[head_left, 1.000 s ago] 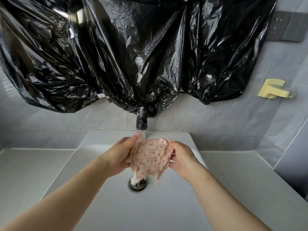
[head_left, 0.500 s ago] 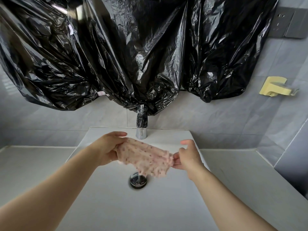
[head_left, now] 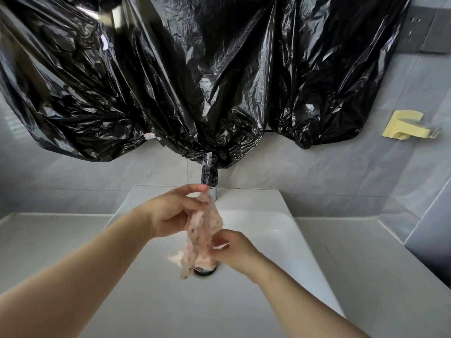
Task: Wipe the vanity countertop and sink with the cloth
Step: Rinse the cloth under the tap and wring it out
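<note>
Two bare hands hold a pink speckled cloth [head_left: 202, 230] upright over the white rectangular sink [head_left: 280, 240].

At the left lies the pale grey vanity surface [head_left: 48, 240], level with the sink's rim. The left hand [head_left: 175, 213] is raised just below the chrome tap [head_left: 209, 176], its thumb and forefinger pressed together on the cloth's top corner while the other fingers [head_left: 185, 223] curl loosely beside the fabric. The cloth hangs in a bunched strip, its frayed lower end dangling over the chrome drain [head_left: 205, 270]. Lower and to the right, the right hand [head_left: 234, 250] pinches the strip's lower part with curled fingers. Crumpled black plastic sheeting [head_left: 195, 81] drapes the wall above; a yellow plastic wall holder [head_left: 405, 124] sits far right.
</note>
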Demonstrator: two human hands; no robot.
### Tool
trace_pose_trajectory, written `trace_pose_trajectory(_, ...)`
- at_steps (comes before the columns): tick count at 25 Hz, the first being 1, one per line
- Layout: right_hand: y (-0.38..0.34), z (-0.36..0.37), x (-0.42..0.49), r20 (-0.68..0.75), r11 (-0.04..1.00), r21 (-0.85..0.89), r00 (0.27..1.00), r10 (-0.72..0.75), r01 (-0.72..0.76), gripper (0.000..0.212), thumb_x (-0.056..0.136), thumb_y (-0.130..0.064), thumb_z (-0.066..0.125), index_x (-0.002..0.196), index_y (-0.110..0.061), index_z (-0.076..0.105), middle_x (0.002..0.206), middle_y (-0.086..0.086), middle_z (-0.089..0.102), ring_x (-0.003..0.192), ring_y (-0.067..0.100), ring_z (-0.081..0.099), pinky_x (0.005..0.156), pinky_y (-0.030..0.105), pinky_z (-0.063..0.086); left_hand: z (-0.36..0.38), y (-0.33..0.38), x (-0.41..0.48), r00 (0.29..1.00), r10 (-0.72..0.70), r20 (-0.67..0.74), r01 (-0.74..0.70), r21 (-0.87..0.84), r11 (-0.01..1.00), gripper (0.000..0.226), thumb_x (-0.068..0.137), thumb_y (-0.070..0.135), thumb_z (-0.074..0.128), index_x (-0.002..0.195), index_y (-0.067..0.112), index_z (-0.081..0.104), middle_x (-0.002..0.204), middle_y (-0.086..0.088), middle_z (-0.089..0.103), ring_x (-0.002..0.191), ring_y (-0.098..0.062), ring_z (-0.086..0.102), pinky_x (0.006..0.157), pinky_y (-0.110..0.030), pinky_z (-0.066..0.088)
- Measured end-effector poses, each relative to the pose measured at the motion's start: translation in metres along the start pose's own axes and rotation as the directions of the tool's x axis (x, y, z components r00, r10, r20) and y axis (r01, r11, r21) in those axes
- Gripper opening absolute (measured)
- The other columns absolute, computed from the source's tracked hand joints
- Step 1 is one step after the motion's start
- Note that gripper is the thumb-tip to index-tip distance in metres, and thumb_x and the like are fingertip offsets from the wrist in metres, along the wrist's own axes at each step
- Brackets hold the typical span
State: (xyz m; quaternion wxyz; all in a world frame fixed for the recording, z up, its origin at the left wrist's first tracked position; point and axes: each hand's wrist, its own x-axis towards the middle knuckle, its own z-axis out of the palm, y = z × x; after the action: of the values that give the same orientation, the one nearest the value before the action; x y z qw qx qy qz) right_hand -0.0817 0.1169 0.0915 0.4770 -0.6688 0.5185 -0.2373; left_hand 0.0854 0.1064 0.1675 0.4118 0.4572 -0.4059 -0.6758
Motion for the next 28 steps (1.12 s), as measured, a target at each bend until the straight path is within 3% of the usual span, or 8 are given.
trace_pose_trajectory(3,0.001,-0.013,0.004,-0.167,1.000,-0.004,0.986,0.011,-0.012,0.013,0.085,-0.021,0.058,0.076,-0.023,0.049,0.078,-0.009,0.053,0.069,0.008,0.047,0.058,0.019,0.037,-0.011,0.001,-0.004,0.999,-0.011,-0.033,0.012,0.030,0.999,0.037,0.084,-0.013,0.051,0.105,0.017,0.056,0.095,-0.014,0.062,0.069,-0.022,0.066,0.061,-0.031,0.057)
trace_pose_trajectory(5,0.000,-0.024,0.005,-0.216,0.999,-0.018,0.976,0.030,-0.035,0.008,0.089,-0.023,0.052,0.082,-0.022,0.049,0.083,-0.003,0.056,0.066,0.009,0.047,0.053,0.018,0.034,-0.019,-0.003,-0.004,0.994,-0.016,-0.111,0.054,0.347,0.936,0.032,0.081,-0.005,0.062,0.102,0.017,0.057,0.110,-0.015,0.059,0.086,-0.026,0.063,0.079,-0.035,0.054)
trace_pose_trajectory(8,0.000,-0.036,0.007,-0.195,0.988,-0.146,0.978,-0.071,0.043,0.010,0.090,-0.021,0.053,0.082,-0.025,0.055,0.087,0.002,0.063,0.067,0.011,0.052,0.051,0.014,0.036,-0.021,-0.011,-0.004,0.987,-0.021,-0.161,0.152,0.869,0.470,0.029,0.072,0.023,0.078,0.097,0.023,0.063,0.112,0.002,0.054,0.099,-0.019,0.053,0.082,-0.028,0.044)
trace_pose_trajectory(12,-0.002,-0.051,0.006,-0.189,0.908,-0.390,0.952,-0.240,0.152,0.023,0.089,-0.004,0.052,0.100,-0.017,0.067,0.093,-0.007,0.059,0.085,0.008,0.053,0.063,0.003,0.037,-0.022,-0.015,0.003,0.977,0.188,-0.103,0.111,0.993,-0.035,0.022,0.080,0.030,0.067,0.100,0.022,0.062,0.099,0.002,0.048,0.089,-0.013,0.042,0.070,-0.023,0.036)
trace_pose_trajectory(17,0.003,-0.064,-0.002,-0.251,0.901,-0.425,0.946,-0.206,0.084,0.029,0.087,0.000,0.043,0.090,-0.018,0.065,0.091,-0.004,0.059,0.081,0.015,0.055,0.062,0.020,0.041,-0.035,-0.015,0.007,0.952,0.306,0.019,-0.041,0.997,0.066,0.022,0.078,0.031,0.071,0.069,0.026,0.052,0.106,0.000,0.051,0.096,-0.011,0.046,0.076,-0.023,0.035)
trace_pose_trajectory(21,0.000,-0.061,0.002,-0.377,0.998,-0.062,0.926,-0.005,-0.021,0.021,0.090,-0.009,0.039,0.076,-0.021,0.051,0.077,-0.007,0.051,0.076,0.016,0.046,0.061,0.023,0.036,-0.027,-0.020,0.009,0.957,0.289,0.005,-0.063,0.979,0.192,0.033,0.078,0.027,0.071,0.068,0.021,0.040,0.069,0.007,0.047,0.058,-0.009,0.040,0.046,-0.015,0.030)
trace_pose_trajectory(24,-0.005,-0.057,-0.002,-0.222,0.988,0.131,0.968,0.114,-0.086,0.013,0.080,-0.036,0.050,0.088,-0.025,0.048,0.088,-0.006,0.050,0.084,0.014,0.047,0.075,0.030,0.038,-0.023,-0.022,0.010,0.970,0.241,-0.010,-0.046,0.974,0.223,0.031,0.072,0.030,0.076,0.083,0.028,0.047,0.070,0.009,0.054,0.057,-0.005,0.048,0.044,-0.013,0.033)
trace_pose_trajectory(28,-0.001,-0.056,0.000,-0.137,0.995,-0.096,0.990,-0.010,-0.003,0.034,0.080,-0.025,0.069,0.106,-0.025,0.047,0.094,-0.007,0.049,0.085,0.013,0.051,0.064,0.023,0.041,-0.021,-0.016,0.009,0.983,0.181,-0.035,0.011,0.991,0.132,0.026,0.067,0.036,0.078,0.067,0.025,0.055,0.067,0.007,0.054,0.060,-0.006,0.049,0.050,-0.018,0.036)
